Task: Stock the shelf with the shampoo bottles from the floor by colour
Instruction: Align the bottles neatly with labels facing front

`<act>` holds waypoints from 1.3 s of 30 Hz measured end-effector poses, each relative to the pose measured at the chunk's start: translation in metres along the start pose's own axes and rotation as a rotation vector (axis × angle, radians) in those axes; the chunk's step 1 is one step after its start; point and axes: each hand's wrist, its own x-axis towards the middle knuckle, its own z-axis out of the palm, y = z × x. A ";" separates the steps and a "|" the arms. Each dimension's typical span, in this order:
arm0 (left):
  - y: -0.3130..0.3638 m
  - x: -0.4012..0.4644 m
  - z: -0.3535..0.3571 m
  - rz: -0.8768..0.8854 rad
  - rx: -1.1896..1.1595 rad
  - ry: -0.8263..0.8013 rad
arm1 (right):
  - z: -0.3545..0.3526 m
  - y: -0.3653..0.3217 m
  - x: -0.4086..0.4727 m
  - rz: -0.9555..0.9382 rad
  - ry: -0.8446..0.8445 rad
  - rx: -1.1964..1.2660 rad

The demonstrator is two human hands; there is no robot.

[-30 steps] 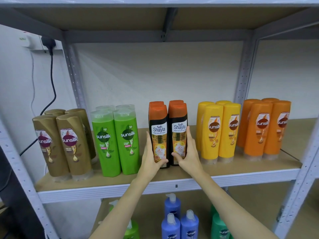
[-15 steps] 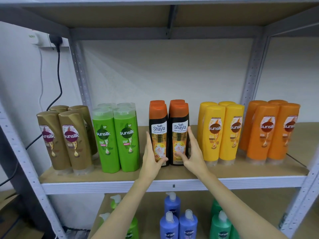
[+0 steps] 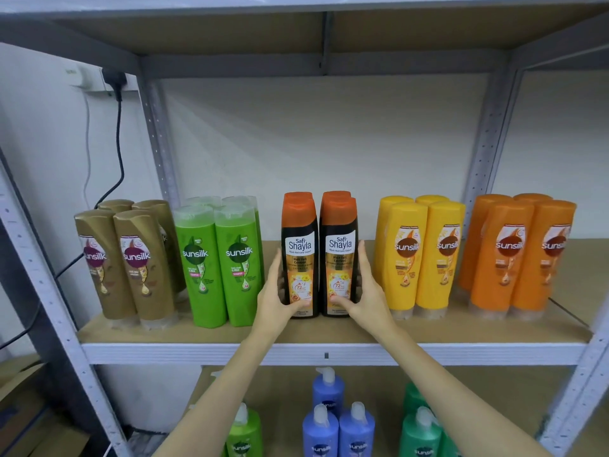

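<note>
— Standing at the centre of the frame, a block of black Safi Shayla bottles [image 3: 318, 258] with orange caps is seen on the middle shelf [image 3: 329, 352], two in front and two behind. How are they held?

— The left front bottle is clasped by the left hand [image 3: 280, 300], thumb laid across its lower label and fingers behind its side. The right front bottle is clasped the same way by the right hand [image 3: 365, 291], fingers raised along its outer side. Each grip is closed round a bottle, and the pair is pressed together.

— What is placed beside them?

— Toward the left, green Sunsilk bottles [image 3: 219, 268] are set just beside, then gold Sunsilk bottles [image 3: 127, 265] at the far left. Toward the right, yellow Sunsilk bottles [image 3: 418, 255] are ranged, then orange Sunsilk bottles [image 3: 517, 255].

— And lower in the frame?

— Blue pump bottles [image 3: 336, 423] and green pump bottles [image 3: 421, 430] are seen on the shelf beneath.
</note>
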 end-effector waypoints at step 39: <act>-0.001 -0.007 0.003 0.007 0.149 -0.088 | 0.021 -0.002 -0.010 0.101 0.010 0.102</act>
